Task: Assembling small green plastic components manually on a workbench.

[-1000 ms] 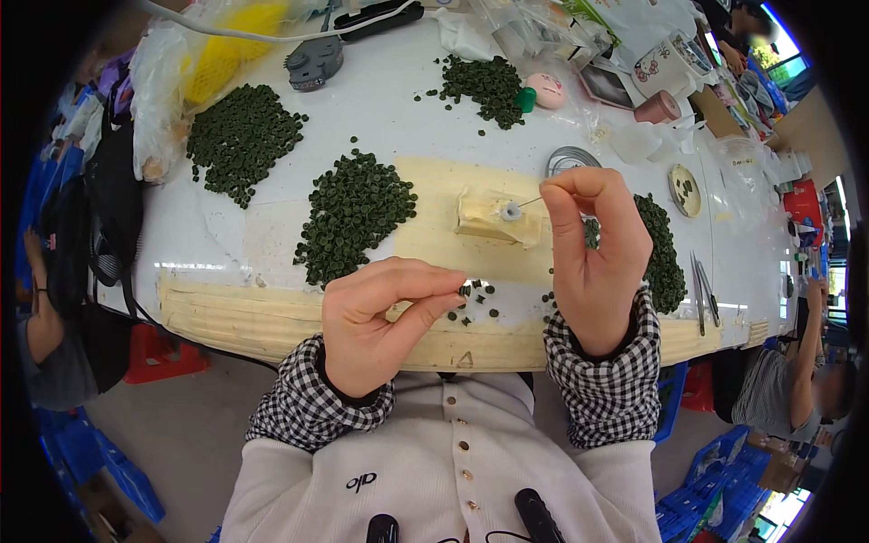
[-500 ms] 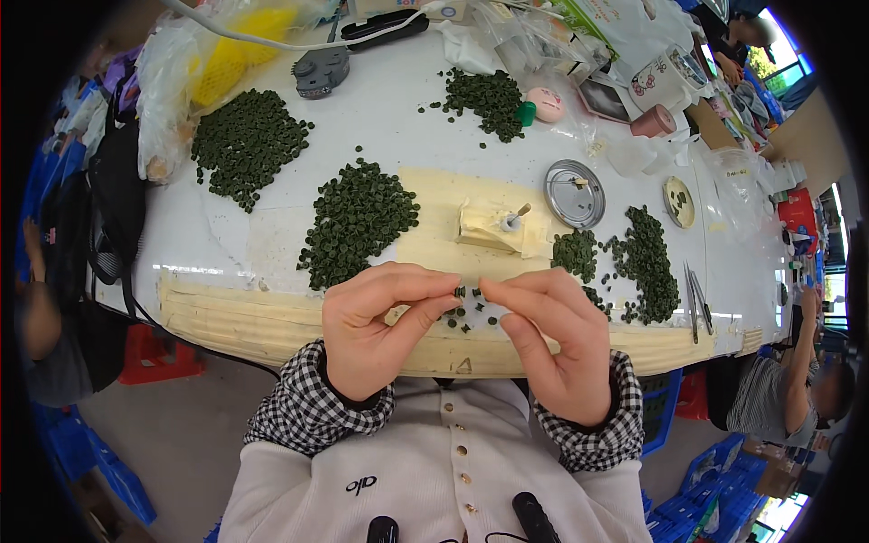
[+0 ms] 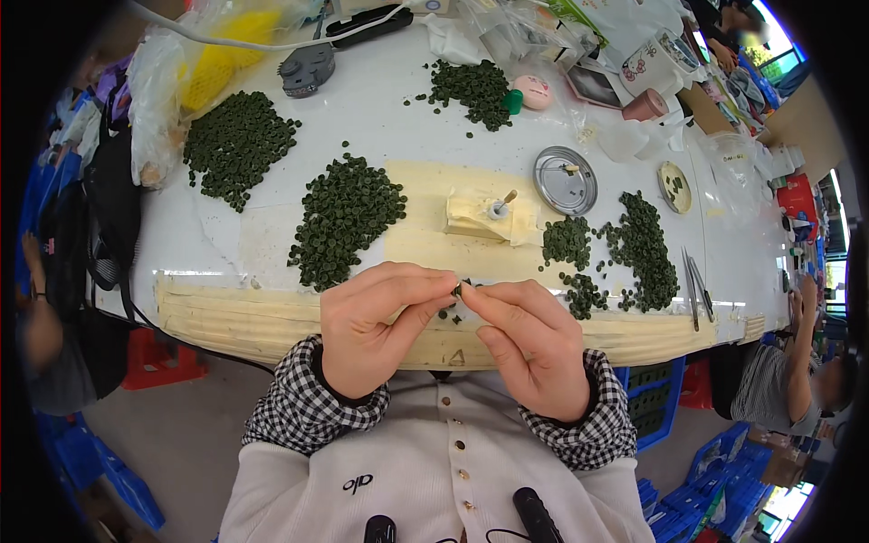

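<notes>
Over the table's near edge, my left hand (image 3: 376, 326) pinches a small dark green round part (image 3: 457, 290) between thumb and forefinger. The fingertips of my right hand (image 3: 534, 344) meet it there, pressing against the part; its thumb hangs lower, apart from the forefinger. What the right fingertips hold is mostly hidden. Just under the fingers lie a few loose green pieces (image 3: 455, 319). Beyond the hands stands a block wrapped in cream tape (image 3: 475, 217), with a small stick in a white holder on top. A big heap of green parts (image 3: 348, 222) lies left of it.
More green heaps lie at the far left (image 3: 237, 145), far middle (image 3: 475, 90) and right (image 3: 641, 249). A round metal dish (image 3: 566, 181), a small cream dish (image 3: 673, 187) and tweezers (image 3: 695, 288) are on the right. A cup (image 3: 661, 68) and plastic bags stand behind. People sit at both sides.
My right hand has moved left, bringing its fingertips and a small dark piece against the part in my left hand. The view has shifted slightly.
</notes>
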Demonstrator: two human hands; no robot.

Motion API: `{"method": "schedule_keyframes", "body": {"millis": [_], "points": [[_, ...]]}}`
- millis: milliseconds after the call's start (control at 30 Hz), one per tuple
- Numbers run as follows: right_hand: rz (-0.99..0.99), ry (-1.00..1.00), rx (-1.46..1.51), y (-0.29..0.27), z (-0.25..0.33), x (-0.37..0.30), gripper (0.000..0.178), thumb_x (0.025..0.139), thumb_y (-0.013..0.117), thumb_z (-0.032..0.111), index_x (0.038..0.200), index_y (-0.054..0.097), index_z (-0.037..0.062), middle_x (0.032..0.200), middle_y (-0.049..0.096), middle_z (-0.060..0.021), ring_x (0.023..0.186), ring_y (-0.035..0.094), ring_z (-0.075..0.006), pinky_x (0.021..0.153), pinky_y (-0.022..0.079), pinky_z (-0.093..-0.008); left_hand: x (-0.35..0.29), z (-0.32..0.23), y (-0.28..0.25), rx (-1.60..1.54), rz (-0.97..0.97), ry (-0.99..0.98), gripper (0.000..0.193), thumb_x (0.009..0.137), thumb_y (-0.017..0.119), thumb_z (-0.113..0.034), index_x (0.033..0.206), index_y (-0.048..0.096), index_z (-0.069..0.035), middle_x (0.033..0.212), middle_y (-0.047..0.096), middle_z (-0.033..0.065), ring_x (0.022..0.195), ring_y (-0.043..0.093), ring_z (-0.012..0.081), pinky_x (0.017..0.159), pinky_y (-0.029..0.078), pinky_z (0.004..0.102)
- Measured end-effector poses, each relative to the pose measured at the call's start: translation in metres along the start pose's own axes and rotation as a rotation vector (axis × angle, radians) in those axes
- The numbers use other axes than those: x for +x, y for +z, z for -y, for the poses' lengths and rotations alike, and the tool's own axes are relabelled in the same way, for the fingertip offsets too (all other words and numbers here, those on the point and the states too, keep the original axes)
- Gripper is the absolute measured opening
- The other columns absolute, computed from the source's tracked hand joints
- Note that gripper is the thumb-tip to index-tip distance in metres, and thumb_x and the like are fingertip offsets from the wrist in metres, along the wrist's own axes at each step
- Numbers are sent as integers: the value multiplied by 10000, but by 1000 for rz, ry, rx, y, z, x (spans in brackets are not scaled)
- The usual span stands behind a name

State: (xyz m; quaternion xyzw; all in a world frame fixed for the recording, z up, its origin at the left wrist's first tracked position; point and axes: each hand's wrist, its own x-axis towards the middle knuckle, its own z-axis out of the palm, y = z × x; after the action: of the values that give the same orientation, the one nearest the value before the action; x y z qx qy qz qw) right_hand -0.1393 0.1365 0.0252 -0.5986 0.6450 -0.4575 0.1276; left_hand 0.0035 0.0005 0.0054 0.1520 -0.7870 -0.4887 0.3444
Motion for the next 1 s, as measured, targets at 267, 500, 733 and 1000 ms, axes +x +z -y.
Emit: {"method": "schedule_keyframes", "body": {"millis": [267, 500, 733, 1000], "points": [[-153, 159, -430, -34, -24, -14, 122, 730, 733, 5, 835, 675, 28, 785, 616, -75, 764, 554, -261, 672, 441, -350, -13, -3, -27, 268, 217, -126, 114, 759, 747, -7, 856, 687, 4, 733, 634, 91, 626, 614, 209, 565, 492, 300], [-70, 70, -649, -24, -27, -17, 134, 709, 754, 87, 818, 678, 68, 781, 596, -40, 831, 545, -245, 769, 419, -373, -10, 4, -18, 501, 186, 50, 138, 730, 774, -87, 786, 663, -27, 711, 595, 76, 653, 602, 244, 574, 494, 332], [-95, 25, -740, -21, -27, -20, 185, 700, 753, 75, 874, 694, 55, 805, 603, -23, 825, 541, -227, 770, 422, -373, -7, 1, -32, 491, 11, -50, 152, 730, 767, 5, 842, 664, 17, 752, 592, 89, 613, 562, 190, 542, 445, 292], [-93, -11, -728, -17, -26, -20, 194, 690, 749, 65, 875, 693, 52, 797, 597, -30, 803, 542, -227, 752, 425, -364, -6, 7, -41, 766, -35, 4, 143, 743, 735, -9, 878, 689, -22, 775, 548, 74, 729, 501, 242, 615, 413, 344]]}}
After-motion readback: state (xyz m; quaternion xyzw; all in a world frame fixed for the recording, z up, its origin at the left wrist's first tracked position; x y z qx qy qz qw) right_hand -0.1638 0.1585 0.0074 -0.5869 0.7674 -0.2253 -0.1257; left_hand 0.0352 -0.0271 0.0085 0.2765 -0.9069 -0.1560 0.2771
